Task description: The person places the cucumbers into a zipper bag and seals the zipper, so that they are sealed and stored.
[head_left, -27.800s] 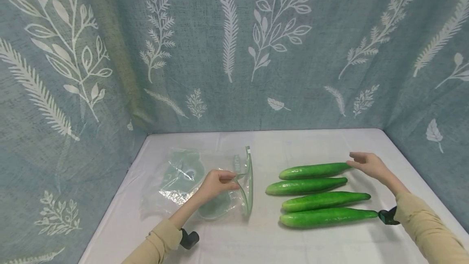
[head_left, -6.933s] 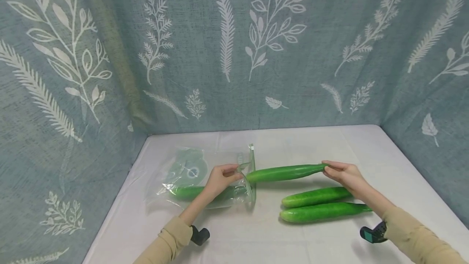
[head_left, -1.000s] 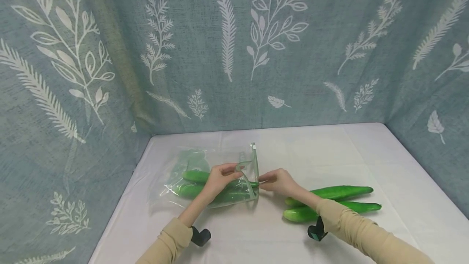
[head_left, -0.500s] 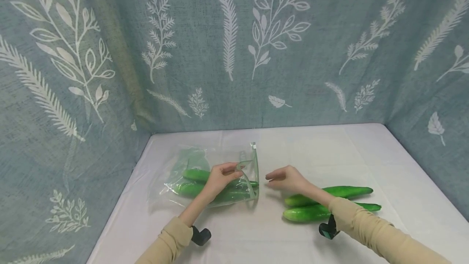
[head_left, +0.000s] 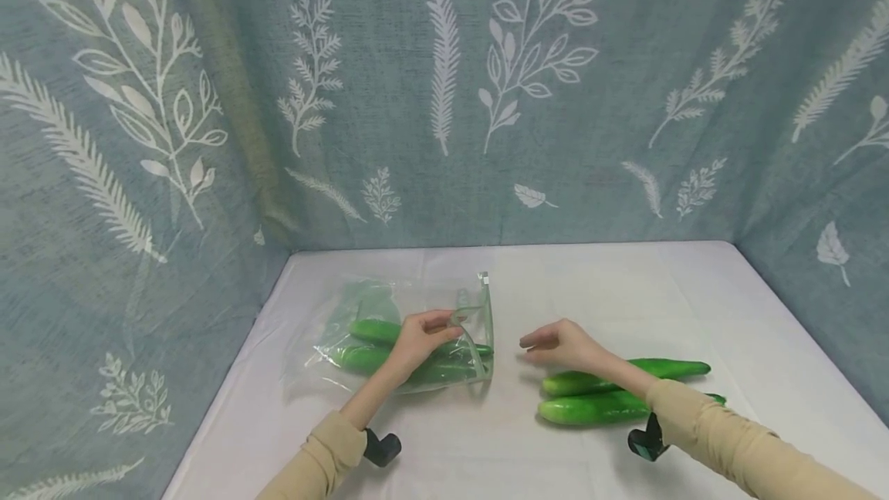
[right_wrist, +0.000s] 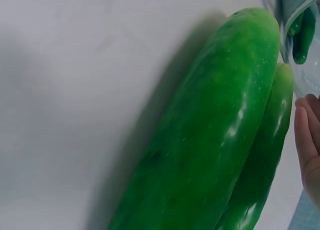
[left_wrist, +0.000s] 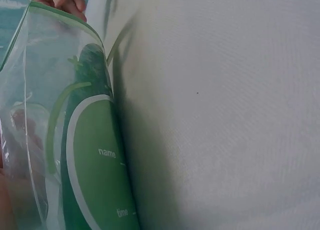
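A clear zip bag (head_left: 430, 293) with a green edge lies on the left half of the table, its mouth facing right. My left hand (head_left: 417, 342) pinches the upper lip of that mouth and holds it raised. Two cucumbers, one upper (head_left: 371, 330) and one lower (head_left: 356, 359), rest inside the bag, partly hidden by the left hand. Holding nothing, my right hand (head_left: 566, 346) hovers between the bag and two more cucumbers, a near one (head_left: 583, 410) and a far one (head_left: 670, 368). The right forearm covers part of both. Green print (left_wrist: 95, 155) shows on the bag in the left wrist view.
A white cloth (head_left: 472, 446) covers the table. Blue-grey curtains (head_left: 417, 199) with white leaf patterns stand behind it and at both sides. A black wrist device (head_left: 382, 448) sits on the left wrist, another (head_left: 647, 438) on the right.
Since the oldest frame, two cucumbers have gone into the bag. Over the last second my right hand has let go of the second cucumber's stem and moved right. The left hand keeps its pinch.
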